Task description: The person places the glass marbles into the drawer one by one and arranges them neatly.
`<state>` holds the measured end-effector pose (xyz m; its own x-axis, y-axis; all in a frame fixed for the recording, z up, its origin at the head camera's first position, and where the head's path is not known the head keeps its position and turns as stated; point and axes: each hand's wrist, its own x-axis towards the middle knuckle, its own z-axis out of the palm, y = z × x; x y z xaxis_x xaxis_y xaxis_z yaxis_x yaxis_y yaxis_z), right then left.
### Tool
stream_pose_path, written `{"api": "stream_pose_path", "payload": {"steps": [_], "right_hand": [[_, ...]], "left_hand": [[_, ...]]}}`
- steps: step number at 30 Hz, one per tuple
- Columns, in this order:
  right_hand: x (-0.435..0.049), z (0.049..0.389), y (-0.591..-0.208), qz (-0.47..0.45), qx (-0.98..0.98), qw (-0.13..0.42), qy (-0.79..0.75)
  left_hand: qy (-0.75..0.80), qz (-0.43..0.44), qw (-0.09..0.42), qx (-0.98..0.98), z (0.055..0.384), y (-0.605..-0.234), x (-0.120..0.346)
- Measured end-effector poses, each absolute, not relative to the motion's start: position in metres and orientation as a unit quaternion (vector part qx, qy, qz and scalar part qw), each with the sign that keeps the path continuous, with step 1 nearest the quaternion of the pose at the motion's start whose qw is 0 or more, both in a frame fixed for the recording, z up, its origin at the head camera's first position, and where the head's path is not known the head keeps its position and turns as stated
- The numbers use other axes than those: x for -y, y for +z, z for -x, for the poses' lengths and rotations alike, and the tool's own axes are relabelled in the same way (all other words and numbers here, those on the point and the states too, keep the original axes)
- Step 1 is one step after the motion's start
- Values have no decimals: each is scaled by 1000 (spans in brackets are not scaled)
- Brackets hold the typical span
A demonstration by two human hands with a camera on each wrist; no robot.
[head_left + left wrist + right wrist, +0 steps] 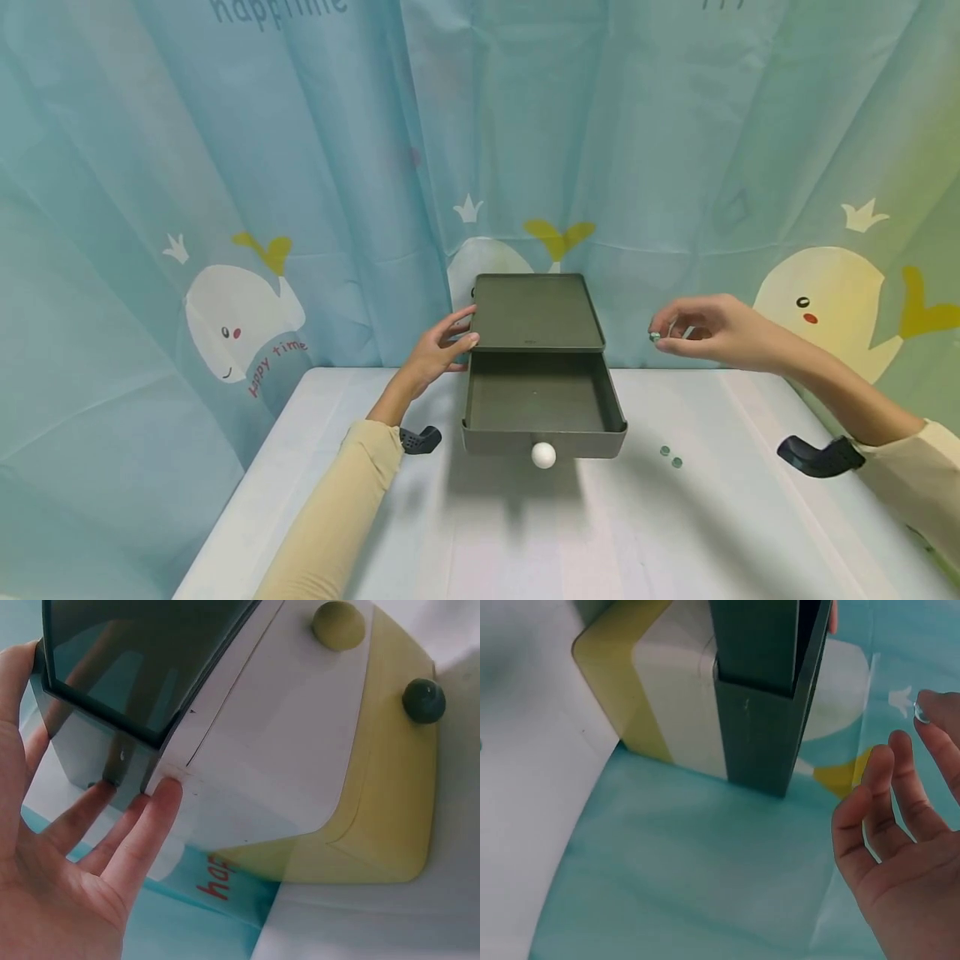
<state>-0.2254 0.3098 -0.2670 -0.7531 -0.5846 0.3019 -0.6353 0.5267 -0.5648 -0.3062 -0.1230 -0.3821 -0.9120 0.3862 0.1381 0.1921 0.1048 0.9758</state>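
A small desktop drawer box with a dark green top (536,312) stands near the table's back edge. Its dark green drawer (491,444), with a white knob (543,455), is pulled out toward me, and its inner floor shows bare. My left hand (435,354) rests against the box's left side. In the left wrist view, its fingers (154,829) are spread along the side and the thumb lies by the upper edge. Right of the box, my right hand (720,332) is raised above the table, pinching a small green glass marble (921,712) between thumb and index finger.
Two more green marbles (665,451) lie on the white table (360,533), to the right of the drawer. White (277,727) and yellow (401,772) tiers sit below the dark green one. A blue curtain (360,167) with whale prints hangs behind.
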Motion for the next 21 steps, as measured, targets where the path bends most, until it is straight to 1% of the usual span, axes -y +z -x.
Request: {"api": "stream_pose_path", "payload": {"steps": [8,14,21], "right_hand": [[-276,235,-254,-375,864,-1,335],[-249,245,-249,-397,853,-43,335],[-218,256,-246,-421,844,-65,325]], "left_hand": [[638,-194,80,-741,307,-383,123],[637,-196,78,-741,309,-385,123],[637,-194,76,-742,307,-384,123]]}}
